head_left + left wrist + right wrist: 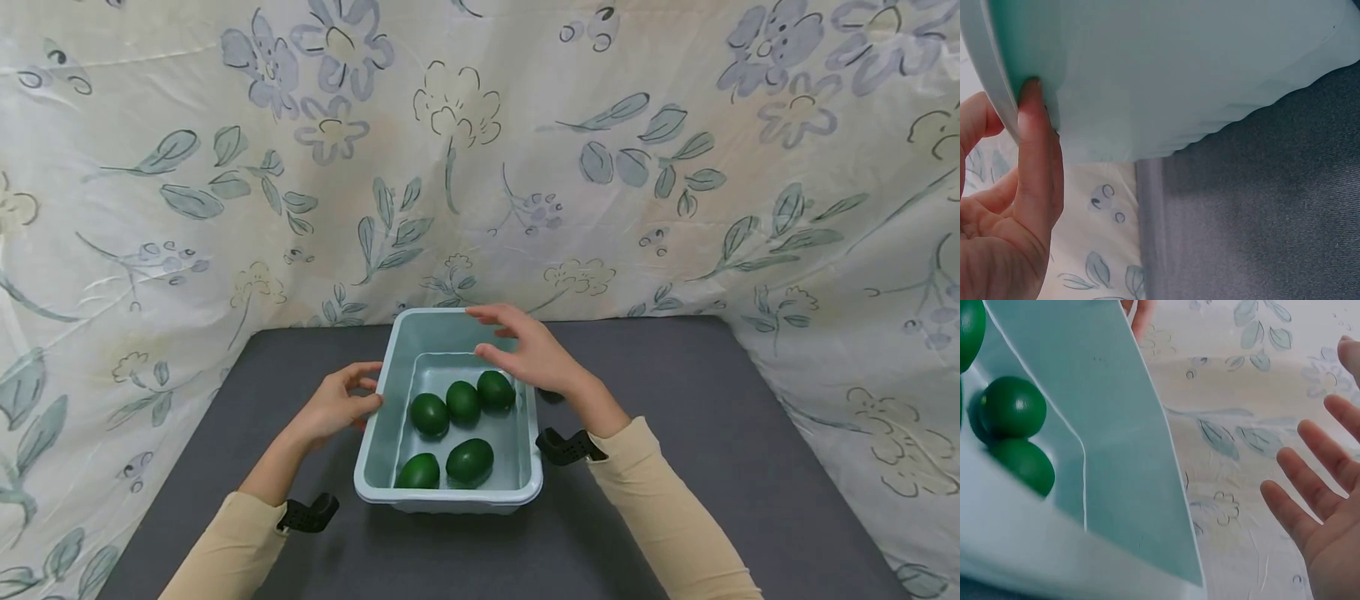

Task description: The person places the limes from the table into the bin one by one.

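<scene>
A pale blue plastic bin (450, 496) holds several smooth, dark green, egg-shaped fruits (470, 463) that look like avocados. Three lie in a slanting row mid-bin and two near its front wall. My left hand (339, 407) is at the bin's left side, its relaxed fingers touching the rim. In the left wrist view, fingertips (1030, 94) rest against the outer wall just under that rim. Above the bin's right rim hovers my right hand (527, 346), fingers spread and holding nothing. The right wrist view shows its fingers apart from the bin wall (1129, 437).
The bin stands on a dark grey table (697, 417). A flower-printed cloth (480, 167) hangs behind and at both sides. Right of the bin, a small dark thing (551, 396) is partly hidden by my right arm. Each wrist wears a black band.
</scene>
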Available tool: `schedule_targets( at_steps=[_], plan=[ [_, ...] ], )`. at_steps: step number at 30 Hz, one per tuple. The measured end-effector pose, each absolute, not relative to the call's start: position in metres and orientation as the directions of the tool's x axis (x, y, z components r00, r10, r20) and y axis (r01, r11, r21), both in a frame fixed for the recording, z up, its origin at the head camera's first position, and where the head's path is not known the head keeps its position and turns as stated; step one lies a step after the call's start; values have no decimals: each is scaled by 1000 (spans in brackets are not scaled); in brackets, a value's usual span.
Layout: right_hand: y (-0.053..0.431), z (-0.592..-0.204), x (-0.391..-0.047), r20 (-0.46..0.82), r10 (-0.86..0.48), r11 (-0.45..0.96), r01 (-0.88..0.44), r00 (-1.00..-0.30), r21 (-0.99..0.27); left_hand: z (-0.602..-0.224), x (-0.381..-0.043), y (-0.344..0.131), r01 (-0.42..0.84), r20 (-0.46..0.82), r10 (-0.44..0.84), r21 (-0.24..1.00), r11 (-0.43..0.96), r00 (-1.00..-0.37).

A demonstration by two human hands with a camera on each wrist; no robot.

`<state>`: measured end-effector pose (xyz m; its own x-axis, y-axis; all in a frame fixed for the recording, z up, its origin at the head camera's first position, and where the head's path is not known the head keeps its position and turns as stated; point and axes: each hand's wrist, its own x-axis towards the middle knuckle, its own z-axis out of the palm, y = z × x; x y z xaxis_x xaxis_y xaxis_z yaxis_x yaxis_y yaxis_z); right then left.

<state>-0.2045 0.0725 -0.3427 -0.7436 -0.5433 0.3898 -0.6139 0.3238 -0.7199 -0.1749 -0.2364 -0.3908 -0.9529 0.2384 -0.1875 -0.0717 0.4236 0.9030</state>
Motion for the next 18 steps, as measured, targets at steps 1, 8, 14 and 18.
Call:
schedule_targets(
  at_steps=[1, 8, 14, 18],
  plan=[
    [74, -343, -205, 396, -533, 325, -613, -747, -720, -391, -175, -237, -71, -187, 239, 903, 423, -953],
    [91, -352, -213, 427, -483, 357, -618, -764, -701, -390, -174, -237, -70, -184, 236, 904, 422, -954],
    [107, -364, -221, 438, -422, 400, -596, -794, -696, -392, -174, -237, -70, -183, 235, 904, 422, -954],
    [117, -373, -226, 456, -387, 418, -593, -802, -689, -392, -174, -237, -68, -181, 232, 903, 424, -956]
  ],
)
